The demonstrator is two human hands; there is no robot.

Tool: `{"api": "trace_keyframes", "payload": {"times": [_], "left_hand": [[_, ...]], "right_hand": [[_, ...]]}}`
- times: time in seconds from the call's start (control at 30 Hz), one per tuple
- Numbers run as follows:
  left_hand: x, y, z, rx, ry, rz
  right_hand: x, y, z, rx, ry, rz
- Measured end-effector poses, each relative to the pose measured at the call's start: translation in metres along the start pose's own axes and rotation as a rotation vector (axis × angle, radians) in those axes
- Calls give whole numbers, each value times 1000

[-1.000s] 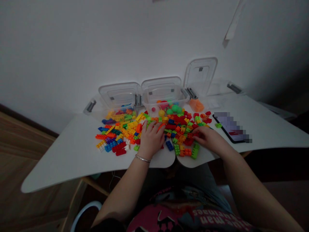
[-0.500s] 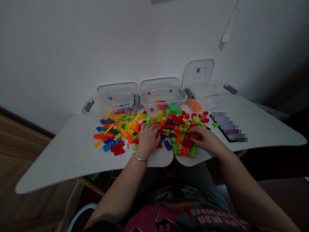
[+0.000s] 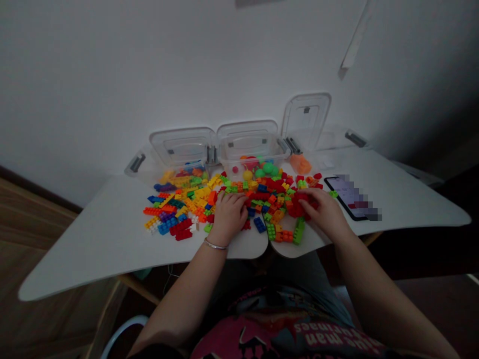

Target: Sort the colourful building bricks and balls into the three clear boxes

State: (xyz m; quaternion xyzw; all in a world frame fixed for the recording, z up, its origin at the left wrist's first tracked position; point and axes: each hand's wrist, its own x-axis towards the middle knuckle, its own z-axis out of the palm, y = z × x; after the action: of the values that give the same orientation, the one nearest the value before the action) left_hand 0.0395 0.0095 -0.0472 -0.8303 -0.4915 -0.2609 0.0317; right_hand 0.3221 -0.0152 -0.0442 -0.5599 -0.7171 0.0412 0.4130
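A wide spread of multicoloured plastic toy bricks (image 3: 228, 197) covers the middle of the white desk (image 3: 101, 239). My left hand (image 3: 229, 217) lies palm down on the bricks, and its fingertips are hidden among them. A thin metal bracelet (image 3: 216, 245) circles that wrist. My right hand (image 3: 324, 212) curls over a clump of red bricks (image 3: 301, 205) at the right side of the spread. A blue brick (image 3: 259, 225) lies between my hands, and a long green brick (image 3: 298, 232) lies close to my right hand.
Open clear plastic boxes (image 3: 183, 149) stand along the wall, one holding coloured balls (image 3: 258, 169). An orange mesh bag (image 3: 300, 164) and a phone (image 3: 346, 197) with a pixelated screen lie at the right. Wood shows at the lower left.
My right hand has moved onto the red bricks and bunched them under its fingers. My left hand has barely shifted, and the whole view has drifted slightly.
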Motion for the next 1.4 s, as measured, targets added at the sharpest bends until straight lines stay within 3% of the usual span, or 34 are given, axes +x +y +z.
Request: {"api": "trace_keyframes", "payload": {"times": [0.2, 0.47, 0.67, 0.8, 0.93, 1.1, 1.27, 1.4], "left_hand": [[0, 0, -1, 2, 28, 7], [-2, -1, -1, -47, 108, 40], [-1, -5, -4, -119, 156, 97], [1, -4, -9, -222, 101, 68], [4, 8, -19, -414, -27, 43], [8, 26, -21, -685, -136, -149], [12, 22, -19, -792, -100, -277], [23, -10, -38, -881, 27, -343]], "right_hand": [[6, 0, 0, 65, 85, 88], [11, -4, 12, 437, 187, 363], [16, -25, 21, 786, 115, 466], [15, -44, 26, 846, 59, 447], [13, -59, 33, 786, 46, 367], [15, -70, 45, 721, 7, 280], [14, -74, 48, 708, -18, 220], [9, -67, 39, 677, -4, 185]]}}
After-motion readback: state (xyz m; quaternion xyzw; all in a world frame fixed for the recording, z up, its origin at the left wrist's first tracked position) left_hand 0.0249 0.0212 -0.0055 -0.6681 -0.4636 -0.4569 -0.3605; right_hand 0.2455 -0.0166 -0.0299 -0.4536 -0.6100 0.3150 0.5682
